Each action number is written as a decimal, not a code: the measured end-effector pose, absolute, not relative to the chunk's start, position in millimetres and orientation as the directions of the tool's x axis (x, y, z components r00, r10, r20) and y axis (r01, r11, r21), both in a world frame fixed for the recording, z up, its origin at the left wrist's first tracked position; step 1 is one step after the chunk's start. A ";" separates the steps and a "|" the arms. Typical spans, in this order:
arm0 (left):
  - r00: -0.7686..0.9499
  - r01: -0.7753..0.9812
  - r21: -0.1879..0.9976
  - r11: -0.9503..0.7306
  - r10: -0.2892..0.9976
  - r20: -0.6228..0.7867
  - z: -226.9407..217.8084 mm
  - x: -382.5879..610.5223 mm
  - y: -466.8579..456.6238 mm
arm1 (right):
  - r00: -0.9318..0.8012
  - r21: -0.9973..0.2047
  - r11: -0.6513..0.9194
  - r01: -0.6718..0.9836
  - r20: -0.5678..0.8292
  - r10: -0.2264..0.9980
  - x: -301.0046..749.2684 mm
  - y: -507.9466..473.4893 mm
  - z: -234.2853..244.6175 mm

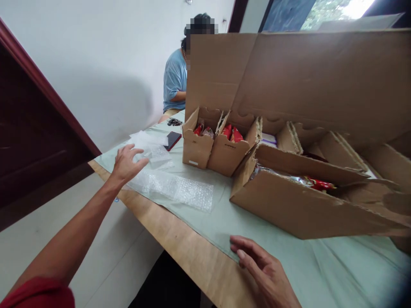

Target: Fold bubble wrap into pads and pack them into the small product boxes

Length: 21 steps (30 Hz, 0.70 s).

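My left hand (pixel 128 161) reaches out over the left end of the table with its fingers apart and nothing held. Under and beside it lie bubble wrap sheets; one long strip of bubble wrap (pixel 180 188) stretches along the cloth, and more thin white wrapping (pixel 149 139) is heaped behind the hand. My right hand (pixel 257 263) rests near the table's front edge, fingers loosely curved and thumb apart, holding nothing that I can see. Nearest to it is a long open cardboard box (pixel 289 205) with shiny packets (pixel 313 182) inside.
Two small cardboard bins (pixel 197 149) hold red packets (pixel 233 133). Behind them rises a tall cardboard panel (pixel 298 77), with more compartments to the right. A phone (pixel 173 140) lies by the wrapping. A person in a blue shirt (pixel 175 72) sits at the far end. The table's wooden edge (pixel 180 239) runs diagonally.
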<state>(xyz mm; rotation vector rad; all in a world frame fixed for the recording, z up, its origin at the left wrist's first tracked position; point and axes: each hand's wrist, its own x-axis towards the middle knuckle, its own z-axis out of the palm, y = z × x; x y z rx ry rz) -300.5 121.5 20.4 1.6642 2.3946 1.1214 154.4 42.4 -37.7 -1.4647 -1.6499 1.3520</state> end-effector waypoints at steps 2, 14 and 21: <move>-0.530 0.742 0.622 0.248 0.786 0.319 19.3 -290.1 146.7 | -0.259 -0.920 -0.114 0.374 -0.222 0.940 156.3 42.7 -41.2; -0.571 0.424 0.901 -0.090 0.745 0.344 53.0 -267.2 166.8 | -0.303 -0.928 -0.026 0.372 -0.148 0.942 153.8 40.3 -36.5; -0.576 0.332 0.928 -0.170 0.742 0.342 52.3 -251.3 150.1 | -0.307 -0.923 0.033 0.383 -0.093 0.947 153.2 37.4 -34.9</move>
